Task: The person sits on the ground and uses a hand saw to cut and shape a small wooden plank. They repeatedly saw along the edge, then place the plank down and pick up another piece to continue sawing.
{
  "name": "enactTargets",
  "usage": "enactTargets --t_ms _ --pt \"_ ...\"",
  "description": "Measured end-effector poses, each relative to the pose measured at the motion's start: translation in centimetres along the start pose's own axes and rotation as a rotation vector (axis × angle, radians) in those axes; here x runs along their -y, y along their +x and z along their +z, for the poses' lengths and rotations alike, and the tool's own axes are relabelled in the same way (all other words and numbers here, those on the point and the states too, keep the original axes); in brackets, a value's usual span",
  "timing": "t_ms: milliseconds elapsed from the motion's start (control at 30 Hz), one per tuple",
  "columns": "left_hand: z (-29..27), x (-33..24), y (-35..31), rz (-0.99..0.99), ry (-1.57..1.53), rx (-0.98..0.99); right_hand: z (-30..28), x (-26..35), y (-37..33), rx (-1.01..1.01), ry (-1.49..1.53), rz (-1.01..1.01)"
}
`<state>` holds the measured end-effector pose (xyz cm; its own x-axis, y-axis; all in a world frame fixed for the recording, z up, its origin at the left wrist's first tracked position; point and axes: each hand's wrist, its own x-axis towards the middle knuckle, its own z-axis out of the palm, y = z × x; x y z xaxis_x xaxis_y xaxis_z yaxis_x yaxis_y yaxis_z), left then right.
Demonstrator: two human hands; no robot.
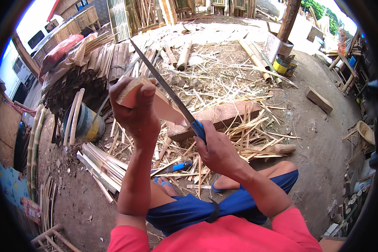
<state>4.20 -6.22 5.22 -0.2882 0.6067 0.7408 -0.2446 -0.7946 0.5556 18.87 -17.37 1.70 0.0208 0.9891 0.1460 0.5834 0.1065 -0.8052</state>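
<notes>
Blade (pixel 166 85) and block (pixel 164 110), close together!
Left hand (pixel 137 107) clutches the block, right hand (pixel 219 150) wraps the blue handle (pixel 198 130) (blade touching block? can't tell), up above the strips (pixel 247 133).

The head view looks down and forward from the person's head (a wide fisheye, black-rimmed); the bright red fabric shirt (pixel 222 236) is nearest, below; the bare left hand (pixel 135 105) and bare right hand (pixel 219 150) are close, mid-frame; an upright grey corrugated sheet (pixel 119 20) stands far ahead.

White vehicle (pixel 23 73) far left; red sack (pixel 62 51) atop slat stack (pixel 97 59). Wooden post (pixel 290 21) near yellow can (pixel 280 66); wood block (pixel 318 100), right.
</notes>
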Motion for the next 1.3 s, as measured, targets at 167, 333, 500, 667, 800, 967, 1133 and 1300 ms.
enactTargets --t_ms 167,333,500,667,800,967,1133,1300 --pt "0.6 -0.1 -0.4 0.030 -0.016 0.017 0.8 -1.7 -0.7 -0.210 0.054 -0.222" --pt "0.1 -0.3 -0.3 0.066 0.003 0.033 2.9 -6.1 2.4 0.113 0.024 0.141" --pt "-0.5 -0.2 -0.6 0.038 0.022 0.078 1.9 -4.9 -0.6 0.029 0.131 -0.001" --pt "-0.8 0.2 -0.7 0.045 0.049 0.054 2.0 -2.3 0.0 -0.150 0.063 -0.091" --pt "-1.1 0.2 -0.2 -0.002 0.052 0.016 1.4 -1.5 0.8 0.012 0.005 0.034" --pt "-0.7 0.3 -0.2 -0.013 0.026 0.009 0.5 -1.7 0.1 -0.235 0.161 -0.298" --pt "-0.1 0.2 -0.6 -0.009 0.008 -0.011 1.5 -2.4 1.0 0.039 -0.076 0.062" --pt "-0.2 0.3 -0.7 0.018 0.027 0.005 1.5 -2.5 -0.7 -0.153 -0.042 -0.183"
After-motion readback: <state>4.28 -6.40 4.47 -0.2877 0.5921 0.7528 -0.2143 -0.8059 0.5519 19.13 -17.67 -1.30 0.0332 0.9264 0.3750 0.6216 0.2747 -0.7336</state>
